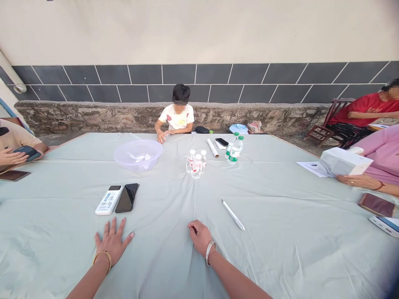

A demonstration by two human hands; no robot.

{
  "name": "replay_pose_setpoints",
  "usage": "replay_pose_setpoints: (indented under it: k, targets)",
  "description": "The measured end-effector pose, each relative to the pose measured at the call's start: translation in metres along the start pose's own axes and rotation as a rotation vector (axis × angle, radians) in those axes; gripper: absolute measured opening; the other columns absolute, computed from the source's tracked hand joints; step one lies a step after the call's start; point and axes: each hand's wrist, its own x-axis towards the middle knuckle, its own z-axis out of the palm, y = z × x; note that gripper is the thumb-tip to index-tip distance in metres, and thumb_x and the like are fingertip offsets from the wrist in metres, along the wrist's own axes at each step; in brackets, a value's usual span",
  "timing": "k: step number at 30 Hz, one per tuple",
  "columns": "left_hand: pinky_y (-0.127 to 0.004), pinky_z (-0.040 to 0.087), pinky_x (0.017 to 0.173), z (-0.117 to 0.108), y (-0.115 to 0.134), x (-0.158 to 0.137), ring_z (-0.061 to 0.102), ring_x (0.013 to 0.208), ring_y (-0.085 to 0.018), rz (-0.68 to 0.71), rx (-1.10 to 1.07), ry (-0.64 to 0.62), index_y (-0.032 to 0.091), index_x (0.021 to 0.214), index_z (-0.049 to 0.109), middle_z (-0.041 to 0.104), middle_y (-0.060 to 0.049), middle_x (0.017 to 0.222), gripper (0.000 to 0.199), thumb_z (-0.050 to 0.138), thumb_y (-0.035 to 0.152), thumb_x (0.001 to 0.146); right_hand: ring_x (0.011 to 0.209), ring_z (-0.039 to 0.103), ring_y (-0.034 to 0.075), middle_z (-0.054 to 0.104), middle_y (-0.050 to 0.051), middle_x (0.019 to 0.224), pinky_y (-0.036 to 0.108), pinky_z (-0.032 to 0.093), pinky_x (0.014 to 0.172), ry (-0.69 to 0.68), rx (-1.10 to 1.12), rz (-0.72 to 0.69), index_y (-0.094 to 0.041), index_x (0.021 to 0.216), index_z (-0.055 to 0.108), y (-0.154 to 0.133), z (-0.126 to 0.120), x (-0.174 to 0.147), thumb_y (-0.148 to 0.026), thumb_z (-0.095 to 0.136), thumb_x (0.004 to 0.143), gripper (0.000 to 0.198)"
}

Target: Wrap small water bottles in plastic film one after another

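My left hand (112, 243) lies flat on the grey-green tablecloth (162, 257), fingers spread, holding nothing. Just beyond its fingertips are a white power bank (107, 203) with printing and a black smartphone (127, 198), side by side. In a loose fist, my right hand (201, 237) rests on the cloth with nothing showing in it. A white pen (233, 214) lies apart from it, to the right. Farther off stand several small water bottles: a cluster with white caps (196, 166) and two with green caps (235, 151).
A translucent purple basin (120, 155) with white items inside stands left of centre. Across the table sits a person (177, 118), hands together. A rolled white sheet (213, 148) and a phone (222, 142) lie beyond the bottles. At right, a person's hand (358, 181) holds a white box (346, 161).
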Motion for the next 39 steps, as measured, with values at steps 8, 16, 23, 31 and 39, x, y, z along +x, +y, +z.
replay_pose_setpoints:
  k: [8, 16, 23, 31, 39]
  targets:
    - [-0.063, 0.015, 0.105, 0.0013, -0.0004, 0.0007, 0.008, 0.141, -0.036, 0.008, 0.006, 0.001, 0.026, 0.145, 0.021, 0.015, -0.013, 0.154, 0.071, 0.024, 0.063, 0.085, 0.073, 0.059, 0.016, 0.066, 0.004, 0.082, 0.028, 0.045, 0.070, -0.011, 0.014, 0.017, -0.020, 0.078, 0.061, 0.0014, 0.0005, 0.0013, -0.011, 0.038, 0.077, 0.025]
    - [-0.063, 0.012, 0.106, 0.0020, -0.0012, 0.0006, 0.006, 0.141, -0.036, 0.005, 0.003, -0.012, 0.024, 0.146, 0.020, 0.014, -0.013, 0.155, 0.071, 0.022, 0.062, 0.086, 0.074, 0.060, 0.017, 0.066, 0.004, 0.083, 0.029, 0.046, 0.070, -0.015, 0.003, 0.008, -0.020, 0.077, 0.061, 0.0017, 0.0005, 0.0009, -0.013, 0.037, 0.077, 0.025]
    - [-0.061, 0.015, 0.106, 0.0000, 0.0000, -0.0001, 0.009, 0.141, -0.034, -0.002, 0.018, 0.006, 0.027, 0.145, 0.021, 0.016, -0.011, 0.155, 0.069, 0.023, 0.062, 0.086, 0.075, 0.060, 0.016, 0.066, 0.004, 0.083, 0.028, 0.045, 0.071, -0.004, 0.014, -0.010, -0.019, 0.077, 0.062, 0.0033, 0.0016, 0.0017, -0.012, 0.039, 0.076, 0.024]
    - [-0.061, 0.014, 0.106, -0.0020, 0.0008, -0.0005, 0.009, 0.141, -0.034, -0.002, -0.002, -0.003, 0.026, 0.145, 0.022, 0.016, -0.011, 0.154, 0.072, 0.026, 0.065, 0.084, 0.075, 0.060, 0.016, 0.065, 0.004, 0.082, 0.028, 0.045, 0.071, -0.002, 0.004, -0.014, -0.020, 0.076, 0.061, 0.0034, 0.0015, 0.0015, -0.011, 0.038, 0.077, 0.024]
    - [-0.060, 0.013, 0.106, -0.0025, 0.0001, -0.0009, 0.007, 0.142, -0.033, -0.011, 0.018, -0.029, 0.028, 0.146, 0.018, 0.014, -0.010, 0.155, 0.071, 0.023, 0.064, 0.085, 0.074, 0.059, 0.016, 0.065, 0.003, 0.082, 0.028, 0.045, 0.070, -0.008, 0.007, 0.007, -0.020, 0.076, 0.061, 0.0027, 0.0008, 0.0016, -0.011, 0.039, 0.076, 0.024]
